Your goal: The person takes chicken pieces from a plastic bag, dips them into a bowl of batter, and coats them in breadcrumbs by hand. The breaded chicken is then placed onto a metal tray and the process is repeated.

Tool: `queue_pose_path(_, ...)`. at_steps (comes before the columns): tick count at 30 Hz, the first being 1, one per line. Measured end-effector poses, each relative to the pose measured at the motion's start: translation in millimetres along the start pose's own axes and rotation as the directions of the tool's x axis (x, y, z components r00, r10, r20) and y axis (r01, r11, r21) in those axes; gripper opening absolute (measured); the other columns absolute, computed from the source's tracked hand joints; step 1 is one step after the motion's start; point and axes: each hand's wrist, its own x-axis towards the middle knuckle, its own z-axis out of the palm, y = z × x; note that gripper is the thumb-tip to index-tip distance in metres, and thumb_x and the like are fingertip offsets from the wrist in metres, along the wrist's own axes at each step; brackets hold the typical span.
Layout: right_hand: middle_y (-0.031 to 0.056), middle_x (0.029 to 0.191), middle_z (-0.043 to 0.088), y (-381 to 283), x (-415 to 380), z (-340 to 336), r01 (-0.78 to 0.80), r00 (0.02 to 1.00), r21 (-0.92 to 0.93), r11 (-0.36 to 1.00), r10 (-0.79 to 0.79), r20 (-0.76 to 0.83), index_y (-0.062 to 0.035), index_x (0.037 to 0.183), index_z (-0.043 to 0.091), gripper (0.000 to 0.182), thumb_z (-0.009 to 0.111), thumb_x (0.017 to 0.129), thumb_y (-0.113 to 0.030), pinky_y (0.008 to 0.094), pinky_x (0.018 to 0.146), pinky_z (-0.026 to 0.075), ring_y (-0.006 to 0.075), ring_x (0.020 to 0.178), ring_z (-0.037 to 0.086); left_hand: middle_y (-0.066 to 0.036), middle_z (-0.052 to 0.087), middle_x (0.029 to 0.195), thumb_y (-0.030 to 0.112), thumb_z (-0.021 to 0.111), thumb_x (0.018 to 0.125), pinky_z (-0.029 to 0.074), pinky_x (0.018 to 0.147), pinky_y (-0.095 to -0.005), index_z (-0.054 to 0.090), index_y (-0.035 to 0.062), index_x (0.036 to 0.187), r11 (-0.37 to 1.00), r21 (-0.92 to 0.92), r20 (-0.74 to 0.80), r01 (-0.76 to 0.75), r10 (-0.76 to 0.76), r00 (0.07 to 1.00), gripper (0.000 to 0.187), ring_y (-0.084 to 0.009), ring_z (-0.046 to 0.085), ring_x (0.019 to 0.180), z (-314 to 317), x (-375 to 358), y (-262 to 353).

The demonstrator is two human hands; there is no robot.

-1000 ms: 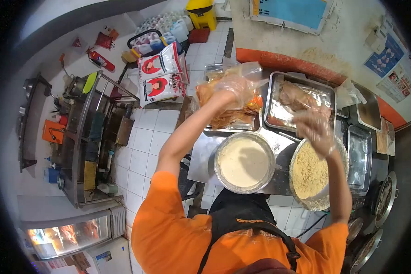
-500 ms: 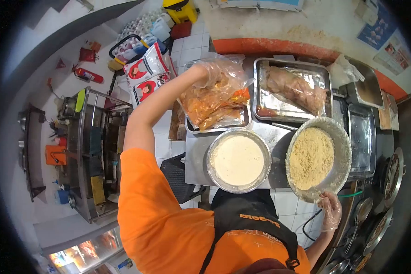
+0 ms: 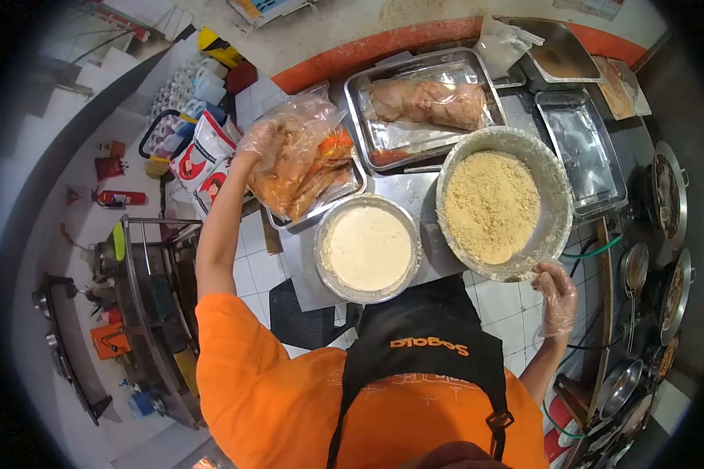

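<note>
My left hand (image 3: 263,144), in a clear plastic glove, grips the upper left of a clear plastic bag (image 3: 313,113) with orange marinated meat (image 3: 293,184). The bag rests over a metal tray (image 3: 357,184). My right hand (image 3: 556,295), also gloved, has its fingers closed at the near rim of a large metal basin (image 3: 557,223). Yellowish crumbly coating (image 3: 493,207) fills much of this basin. Left of it stands a round metal bowl (image 3: 321,254) with cream-coloured batter (image 3: 367,248). Behind them, another tray (image 3: 357,102) holds pale meat in clear plastic (image 3: 430,105).
To the right lie a shallow metal tray (image 3: 579,156) and a deep metal container (image 3: 559,51) beside a white plastic bag (image 3: 502,47). Pans (image 3: 669,195) and a strainer (image 3: 636,266) line the right side. Printed sacks (image 3: 203,160) stand at left, near a metal rack (image 3: 145,273).
The view has turned, shifting the table's contents left and upward in the picture. My left hand stays at the meat bag, and my right hand remains at the basin's rim.
</note>
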Motion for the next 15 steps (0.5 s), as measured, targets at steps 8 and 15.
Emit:
queue_pose_path(8,0.0077,0.104,0.068,-20,57,-22,0.175,0.973,-0.168,0.97,-0.143,0.183,-0.0001,0.111,0.067,0.019,0.064,0.095,-0.009,0.0309,0.088,0.048,0.0155,0.1,0.062,-0.014,0.074,0.097,0.013,0.062,0.086,0.054,0.08,-0.0354,0.073,0.0101,0.108,0.99,-0.142,-0.362,0.028,-0.078,0.929,0.025,-0.0263,0.071,0.086,-8,-47,-14)
queue_pose_path(15,0.0079,0.105,0.068,-33,89,-17,0.364,0.901,-0.264,0.893,-0.266,0.342,0.0011,0.113,0.066,0.019,0.061,0.096,-0.007,0.0303,0.09,0.048,0.0163,0.1,0.062,-0.007,0.074,0.086,0.016,0.063,0.086,0.054,0.073,-0.0299,0.075,0.0109,0.105,0.87,-0.422,-0.453,0.254,-0.445,0.772,0.023,-0.0152,0.069,0.078,-35,-55,11)
